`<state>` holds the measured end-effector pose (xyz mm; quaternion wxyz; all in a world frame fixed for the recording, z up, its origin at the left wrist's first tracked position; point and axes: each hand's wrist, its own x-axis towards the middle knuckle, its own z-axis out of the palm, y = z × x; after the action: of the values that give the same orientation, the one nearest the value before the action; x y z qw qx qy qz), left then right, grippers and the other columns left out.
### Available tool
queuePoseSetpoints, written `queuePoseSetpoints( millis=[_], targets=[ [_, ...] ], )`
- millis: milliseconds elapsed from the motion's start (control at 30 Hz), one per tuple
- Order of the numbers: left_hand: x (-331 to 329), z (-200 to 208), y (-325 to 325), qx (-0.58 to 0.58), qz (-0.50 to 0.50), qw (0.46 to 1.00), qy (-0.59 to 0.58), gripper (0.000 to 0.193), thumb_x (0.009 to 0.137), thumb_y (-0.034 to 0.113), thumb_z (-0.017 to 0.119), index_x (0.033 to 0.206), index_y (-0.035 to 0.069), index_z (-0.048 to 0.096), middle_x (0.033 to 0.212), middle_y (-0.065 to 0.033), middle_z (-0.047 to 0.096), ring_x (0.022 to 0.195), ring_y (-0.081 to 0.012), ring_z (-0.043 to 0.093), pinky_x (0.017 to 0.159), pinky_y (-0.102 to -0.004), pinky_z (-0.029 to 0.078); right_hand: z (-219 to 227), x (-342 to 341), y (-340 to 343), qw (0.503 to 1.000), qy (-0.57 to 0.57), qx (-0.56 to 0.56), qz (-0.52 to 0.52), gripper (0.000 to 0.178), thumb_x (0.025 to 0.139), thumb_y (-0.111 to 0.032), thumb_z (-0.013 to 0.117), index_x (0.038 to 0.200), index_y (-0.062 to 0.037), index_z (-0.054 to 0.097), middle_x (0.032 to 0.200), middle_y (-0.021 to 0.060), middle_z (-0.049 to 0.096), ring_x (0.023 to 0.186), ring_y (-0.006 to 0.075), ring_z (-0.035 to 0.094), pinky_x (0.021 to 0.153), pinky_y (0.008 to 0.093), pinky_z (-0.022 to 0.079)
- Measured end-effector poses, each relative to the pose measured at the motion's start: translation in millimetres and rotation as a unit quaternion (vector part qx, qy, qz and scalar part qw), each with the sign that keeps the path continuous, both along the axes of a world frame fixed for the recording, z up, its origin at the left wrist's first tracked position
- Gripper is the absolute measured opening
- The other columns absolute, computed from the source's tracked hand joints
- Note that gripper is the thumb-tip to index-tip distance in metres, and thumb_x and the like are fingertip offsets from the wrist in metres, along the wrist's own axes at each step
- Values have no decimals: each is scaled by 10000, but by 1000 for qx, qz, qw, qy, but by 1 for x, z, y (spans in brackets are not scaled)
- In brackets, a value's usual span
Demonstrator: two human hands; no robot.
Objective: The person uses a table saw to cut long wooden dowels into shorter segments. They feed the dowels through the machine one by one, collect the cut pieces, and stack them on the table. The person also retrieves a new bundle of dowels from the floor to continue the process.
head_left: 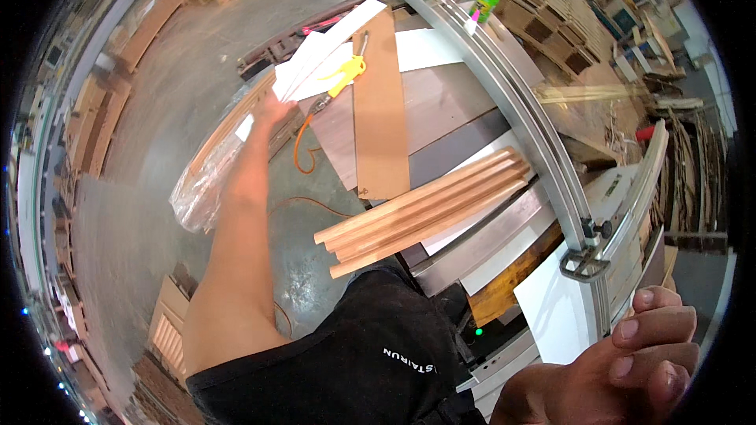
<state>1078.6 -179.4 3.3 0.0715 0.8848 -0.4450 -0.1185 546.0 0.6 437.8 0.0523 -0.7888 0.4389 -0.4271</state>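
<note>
My left arm reaches up and away, and my left hand (pixel 272 110) is closed on the near end of a long white strip (pixel 335 38). Right beside it lies a yellow air blow gun (pixel 346 75) with a metal nozzle and an orange hose (pixel 298 153). The blow gun overlaps a brown board (pixel 379 110) lying across grey panels (pixel 449 98). My right hand (pixel 638 354) is at the lower right, fingers loosely curled and apart, nothing visible in it. Several light wooden mouldings (pixel 425 208) lie side by side nearer my body.
A long metal rail (pixel 520 102) with a clamp handle (pixel 584 265) curves along the right. A green bottle (pixel 487 0) stands beyond it. Plastic-wrapped wood lengths (pixel 206 177) lie left of my arm. Stacked wood (pixel 551 12) sits at the back right; a white panel (pixel 555 299) is near my right hand.
</note>
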Motion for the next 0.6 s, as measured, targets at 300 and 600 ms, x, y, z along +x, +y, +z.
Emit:
queuePoseSetpoints(
  millis=[300, 600],
  targets=[
    [-24, -1, 6, -104, -88, 990, -29, 802, 825, 403, 762, 1454, 61, 401, 1383, -249, 524, 1286, -413, 501, 1037, -507, 427, 0, -24, 26, 999, -38, 20, -22, 311, 1004, -328, 372, 741, -188, 459, 699, -1, 450, 728, 136, 423, 835, 367, 363],
    [-111, 104, -18, -131, -37, 937, 322, 955, 719, 393, 815, 1480, 10, 384, 1327, -252, 573, 1266, -331, 546, 1063, -407, 428, 17, -34, 54, 993, -73, 72, 59, 210, 1004, -347, 448, 861, -196, 486, 738, -3, 483, 706, 152, 476, 773, 380, 426]
  ],
)
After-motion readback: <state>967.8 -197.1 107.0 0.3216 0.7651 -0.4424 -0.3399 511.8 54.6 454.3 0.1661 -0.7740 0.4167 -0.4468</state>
